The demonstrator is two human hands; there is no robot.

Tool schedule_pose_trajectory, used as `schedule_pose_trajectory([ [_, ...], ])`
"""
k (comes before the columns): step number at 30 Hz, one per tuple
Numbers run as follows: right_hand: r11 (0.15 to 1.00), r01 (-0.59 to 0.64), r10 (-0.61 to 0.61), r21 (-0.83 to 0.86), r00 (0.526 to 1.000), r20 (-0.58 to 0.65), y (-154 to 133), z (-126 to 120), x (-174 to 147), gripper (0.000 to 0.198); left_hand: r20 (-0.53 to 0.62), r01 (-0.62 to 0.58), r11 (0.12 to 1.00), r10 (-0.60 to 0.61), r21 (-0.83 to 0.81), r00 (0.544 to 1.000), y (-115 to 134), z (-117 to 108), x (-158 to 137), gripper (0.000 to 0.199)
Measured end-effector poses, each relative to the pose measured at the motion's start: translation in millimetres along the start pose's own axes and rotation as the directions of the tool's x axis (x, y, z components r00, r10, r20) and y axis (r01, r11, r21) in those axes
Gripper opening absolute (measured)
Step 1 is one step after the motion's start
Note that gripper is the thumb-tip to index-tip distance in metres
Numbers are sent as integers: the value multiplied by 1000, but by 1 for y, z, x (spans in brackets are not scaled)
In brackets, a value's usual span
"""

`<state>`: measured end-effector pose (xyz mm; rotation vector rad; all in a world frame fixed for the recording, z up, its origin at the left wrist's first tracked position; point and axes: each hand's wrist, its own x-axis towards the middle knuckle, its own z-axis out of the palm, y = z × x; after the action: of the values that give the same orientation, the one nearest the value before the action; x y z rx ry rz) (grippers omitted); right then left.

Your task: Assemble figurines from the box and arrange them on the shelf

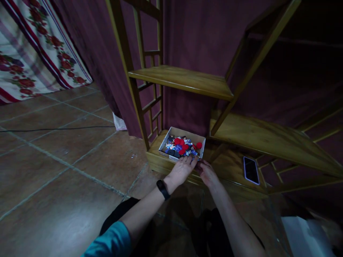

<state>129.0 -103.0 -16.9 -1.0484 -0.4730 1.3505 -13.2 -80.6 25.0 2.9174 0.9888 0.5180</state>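
A shallow white cardboard box (186, 132) sits on the low wooden shelf in front of me. Small mixed pieces fill it: red round ones (184, 146), dark ones (173, 153) and bluish-white printed ones (169, 146). My left hand (184, 167), with a black band (163, 189) on its wrist, is at the box's front right corner, fingers bent and closed. Right beside it, my right hand (207, 172) has its fingers curled inward, close to the left fingertips. Whatever lies between the two hands is too small and dark to make out.
A wooden shelf unit (182, 79) rises around the box, with an upper board and slanted posts. On the low shelf at right lies a phone (251, 170). Purple curtain (184, 43) hangs behind. A black cable (59, 128) crosses the tiled floor (53, 178) at left.
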Motion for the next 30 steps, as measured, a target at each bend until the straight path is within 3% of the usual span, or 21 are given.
schedule_pose_trajectory([
  [17,998,-42,44,37,998,-50,0,-1,-2,23,-24,-65,984,70,165,997,9,9,-4,44],
  [30,1000,-12,12,-7,1000,-26,5,-5,4,29,-49,-104,984,112,144,993,11,1,-5,44],
])
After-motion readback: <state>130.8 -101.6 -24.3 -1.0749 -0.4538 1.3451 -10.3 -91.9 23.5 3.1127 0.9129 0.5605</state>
